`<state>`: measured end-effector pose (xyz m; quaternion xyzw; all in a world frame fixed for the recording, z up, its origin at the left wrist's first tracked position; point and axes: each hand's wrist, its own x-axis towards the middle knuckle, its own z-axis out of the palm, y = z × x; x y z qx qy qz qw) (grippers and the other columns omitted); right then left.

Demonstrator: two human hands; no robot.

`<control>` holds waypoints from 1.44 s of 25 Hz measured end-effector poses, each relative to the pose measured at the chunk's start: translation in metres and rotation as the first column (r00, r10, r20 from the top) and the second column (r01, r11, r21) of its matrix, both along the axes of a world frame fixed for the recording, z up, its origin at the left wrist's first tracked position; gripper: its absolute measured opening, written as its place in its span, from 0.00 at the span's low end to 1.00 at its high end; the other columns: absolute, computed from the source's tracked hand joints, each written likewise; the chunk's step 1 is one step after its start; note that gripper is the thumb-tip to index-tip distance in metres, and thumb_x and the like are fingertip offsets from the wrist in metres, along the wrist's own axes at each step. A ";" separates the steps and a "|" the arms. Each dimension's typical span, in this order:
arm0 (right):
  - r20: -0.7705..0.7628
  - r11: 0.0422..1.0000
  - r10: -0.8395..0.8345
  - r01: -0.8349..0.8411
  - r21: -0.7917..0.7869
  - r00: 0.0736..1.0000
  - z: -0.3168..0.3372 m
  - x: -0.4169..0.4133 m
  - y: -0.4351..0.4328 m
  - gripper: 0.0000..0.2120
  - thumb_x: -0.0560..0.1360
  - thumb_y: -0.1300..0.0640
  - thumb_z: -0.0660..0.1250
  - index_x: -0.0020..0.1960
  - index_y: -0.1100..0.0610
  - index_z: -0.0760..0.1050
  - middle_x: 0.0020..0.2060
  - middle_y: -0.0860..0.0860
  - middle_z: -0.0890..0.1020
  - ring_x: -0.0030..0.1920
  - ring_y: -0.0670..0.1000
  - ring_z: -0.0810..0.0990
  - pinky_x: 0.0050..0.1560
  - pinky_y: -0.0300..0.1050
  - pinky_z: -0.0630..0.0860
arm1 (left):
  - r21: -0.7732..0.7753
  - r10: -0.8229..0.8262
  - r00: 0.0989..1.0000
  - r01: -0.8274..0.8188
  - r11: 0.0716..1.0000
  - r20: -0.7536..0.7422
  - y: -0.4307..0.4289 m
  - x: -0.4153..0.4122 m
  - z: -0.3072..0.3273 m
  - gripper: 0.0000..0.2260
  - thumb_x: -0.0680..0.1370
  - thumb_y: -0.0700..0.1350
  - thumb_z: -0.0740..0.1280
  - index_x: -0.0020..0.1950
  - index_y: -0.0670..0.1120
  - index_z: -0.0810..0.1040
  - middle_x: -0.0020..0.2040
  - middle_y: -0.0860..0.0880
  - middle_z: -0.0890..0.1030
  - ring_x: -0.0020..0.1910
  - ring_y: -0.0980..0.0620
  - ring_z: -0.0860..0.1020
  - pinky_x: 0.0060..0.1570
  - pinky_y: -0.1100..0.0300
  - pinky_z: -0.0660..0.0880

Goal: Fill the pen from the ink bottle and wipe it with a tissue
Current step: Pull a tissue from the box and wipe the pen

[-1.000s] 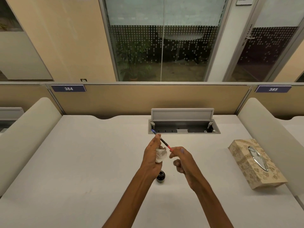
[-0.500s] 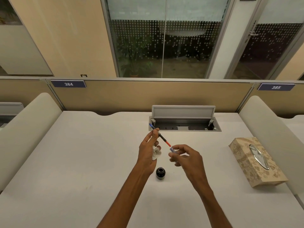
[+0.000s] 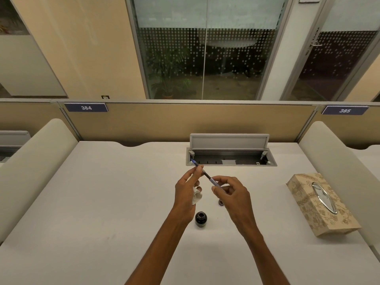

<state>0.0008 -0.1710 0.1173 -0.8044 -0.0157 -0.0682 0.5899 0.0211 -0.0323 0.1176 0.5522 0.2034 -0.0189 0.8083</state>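
Note:
I hold a slim pen point(image 3: 205, 174) slanted above the desk, its blue tip pointing far-left. My left hand point(image 3: 185, 195) pinches the pen's upper part between thumb and fingers and keeps a crumpled white tissue point(image 3: 197, 197) in the palm. My right hand point(image 3: 234, 199) grips the pen's lower, clear bluish end with its fingertips. The small dark ink bottle point(image 3: 201, 219) stands open on the white desk point(image 3: 102, 202), below and between my wrists. A small dark cap point(image 3: 221, 202) lies on the desk, partly hidden by my right hand.
A patterned tissue box point(image 3: 320, 204) lies at the right. An open cable tray with a raised lid point(image 3: 229, 150) sits at the back of the desk. Padded dividers point(image 3: 37, 161) flank both sides, with a partition wall behind.
My right hand has closed in along the pen toward my left hand. The red section seen between the hands no longer shows. The bottle has not moved.

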 end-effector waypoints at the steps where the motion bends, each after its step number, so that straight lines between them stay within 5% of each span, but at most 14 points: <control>1: 0.010 1.000 -0.014 0.014 0.011 1.000 0.000 0.001 0.001 0.13 0.74 0.57 0.74 0.49 0.39 0.76 0.46 0.48 0.83 0.44 0.50 0.84 0.43 0.41 0.83 | 0.030 -0.009 1.000 0.009 1.000 0.006 -0.001 -0.001 0.000 0.12 0.76 0.53 0.70 0.55 0.50 0.85 0.53 0.45 0.83 0.57 0.40 0.75 0.53 0.50 0.76; 6: 0.075 0.998 -0.070 0.070 0.009 0.995 0.005 0.003 0.004 0.09 0.73 0.55 0.74 0.47 0.43 0.77 0.41 0.37 0.81 0.43 0.38 0.82 0.42 0.26 0.76 | 0.104 -0.089 0.996 0.092 0.990 -0.025 -0.003 0.002 0.001 0.05 0.76 0.53 0.71 0.46 0.54 0.84 0.42 0.49 0.78 0.47 0.50 0.75 0.43 0.59 0.74; 11: 0.047 0.989 -0.109 0.104 0.103 0.993 0.005 0.002 0.007 0.06 0.75 0.55 0.72 0.48 0.44 0.78 0.43 0.39 0.84 0.46 0.42 0.83 0.46 0.30 0.76 | 0.062 -0.071 0.994 0.077 0.995 -0.088 -0.003 0.005 0.005 0.06 0.74 0.53 0.73 0.39 0.53 0.85 0.43 0.46 0.77 0.47 0.49 0.73 0.41 0.56 0.74; 14: -0.020 0.977 -0.063 0.066 0.203 0.998 0.004 0.002 0.009 0.03 0.78 0.51 0.68 0.50 0.49 0.79 0.41 0.45 0.87 0.47 0.44 0.85 0.46 0.33 0.76 | 0.013 -0.089 0.992 0.091 0.996 -0.091 -0.004 0.005 0.009 0.10 0.71 0.55 0.73 0.48 0.52 0.84 0.51 0.46 0.77 0.51 0.48 0.74 0.45 0.55 0.75; 19: -0.018 0.988 -0.065 0.067 0.136 0.998 0.004 0.002 0.007 0.05 0.74 0.53 0.73 0.48 0.46 0.79 0.43 0.43 0.85 0.47 0.46 0.84 0.44 0.44 0.82 | -0.113 -0.107 0.988 0.095 0.989 -0.108 -0.008 0.003 0.008 0.21 0.77 0.50 0.70 0.68 0.46 0.75 0.72 0.42 0.70 0.63 0.47 0.71 0.60 0.51 0.73; 24: -0.110 0.988 -0.093 0.105 0.112 0.990 0.006 0.005 0.011 0.15 0.80 0.46 0.63 0.37 0.43 0.81 0.35 0.41 0.86 0.42 0.45 0.83 0.43 0.33 0.74 | -0.159 -0.116 0.986 0.095 0.983 -0.121 -0.014 0.004 0.007 0.23 0.78 0.49 0.68 0.73 0.44 0.72 0.78 0.40 0.64 0.75 0.40 0.65 0.70 0.45 0.68; 28: -0.107 0.987 -0.065 0.079 0.137 0.992 0.004 0.004 0.002 0.05 0.75 0.44 0.69 0.47 0.43 0.80 0.41 0.42 0.85 0.47 0.43 0.82 0.46 0.35 0.75 | -0.192 -0.094 0.987 0.068 0.979 -0.132 -0.012 0.004 0.009 0.16 0.77 0.49 0.70 0.63 0.47 0.76 0.77 0.40 0.66 0.71 0.42 0.68 0.66 0.47 0.71; 32: -0.087 0.988 -0.066 0.077 0.136 0.994 0.003 0.004 0.004 0.03 0.76 0.51 0.71 0.45 0.49 0.82 0.37 0.45 0.86 0.43 0.44 0.84 0.48 0.44 0.80 | -0.171 -0.093 0.985 0.068 0.983 -0.146 -0.011 0.003 0.008 0.24 0.74 0.51 0.74 0.67 0.42 0.77 0.66 0.31 0.71 0.62 0.38 0.76 0.55 0.52 0.76; 36: -0.309 0.958 0.109 -0.017 0.286 0.945 0.005 0.008 -0.001 0.13 0.78 0.45 0.65 0.51 0.52 0.83 0.36 0.45 0.87 0.39 0.45 0.84 0.47 0.45 0.78 | -0.171 -0.077 0.987 0.052 0.984 -0.143 -0.010 0.002 0.009 0.23 0.75 0.51 0.72 0.66 0.41 0.77 0.71 0.31 0.70 0.55 0.42 0.75 0.67 0.44 0.71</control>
